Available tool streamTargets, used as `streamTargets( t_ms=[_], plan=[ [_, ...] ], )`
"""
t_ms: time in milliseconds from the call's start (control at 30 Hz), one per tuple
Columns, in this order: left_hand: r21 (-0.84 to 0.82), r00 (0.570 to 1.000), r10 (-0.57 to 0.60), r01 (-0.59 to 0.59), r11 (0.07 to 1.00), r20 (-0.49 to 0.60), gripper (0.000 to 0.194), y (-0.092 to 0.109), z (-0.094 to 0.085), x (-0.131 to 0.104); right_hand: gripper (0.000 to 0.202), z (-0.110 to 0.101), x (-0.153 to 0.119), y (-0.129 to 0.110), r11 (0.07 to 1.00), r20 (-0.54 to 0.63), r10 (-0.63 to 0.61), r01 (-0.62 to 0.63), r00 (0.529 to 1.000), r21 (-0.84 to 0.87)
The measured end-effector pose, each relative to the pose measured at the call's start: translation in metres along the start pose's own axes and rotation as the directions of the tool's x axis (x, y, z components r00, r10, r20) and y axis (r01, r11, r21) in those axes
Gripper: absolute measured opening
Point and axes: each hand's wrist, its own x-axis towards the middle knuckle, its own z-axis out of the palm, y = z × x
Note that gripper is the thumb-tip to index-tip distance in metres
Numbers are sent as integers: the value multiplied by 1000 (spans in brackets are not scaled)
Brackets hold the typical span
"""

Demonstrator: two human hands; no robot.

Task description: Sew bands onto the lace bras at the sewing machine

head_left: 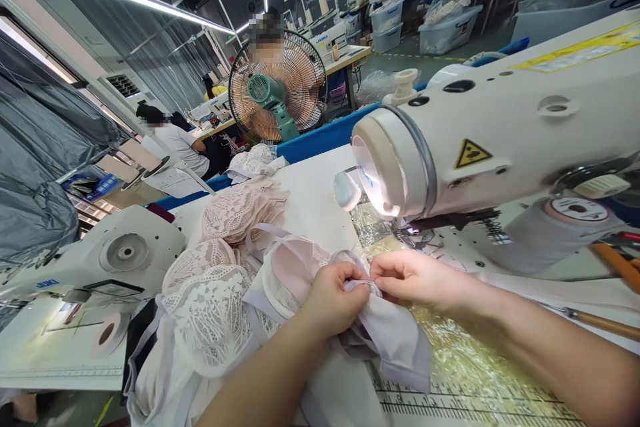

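Left of the hands, lace bra pieces (220,280) lie heaped. The left hand (333,300) and right hand (415,277) meet, both pinched on a pale lilac strap end (363,285) of one garment. Best kept taut and flat, edges aligned. Just beyond the right hand stands the sewing machine (500,140).

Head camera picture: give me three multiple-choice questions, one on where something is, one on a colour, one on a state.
1. Where is the fan?
A. behind the table
B. under the sewing machine
C. on the lace pile

2. What colour is the fan's motor housing?
A. red
B. green
C. black

3. How do the left hand and right hand stand?
A. both pinching pale fabric
B. both open, flat
C. one holding scissors

Answers: 1 A, it stands beyond the far edge; 2 B, the hub is green; 3 A, fingertips meet on the fabric.
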Motion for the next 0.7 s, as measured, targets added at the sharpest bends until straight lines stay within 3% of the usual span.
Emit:
streamTargets(
  t_ms=[300,467,700],
  plan=[
    [11,1000,-31,31,999,-5,5,1,1,0,15,-13,-8,-16,961,-32,-100,88,994,-261],
    [18,998,-56,56,998,-2,6,2,2,0,15,-13,-7,-16,823,-105,-286,188,952,-536],
    [48,999,-37,37,998,6,7,1,1,1,17,-10,-5,-10,759,-15,-358,282,934,-587]
  ],
)
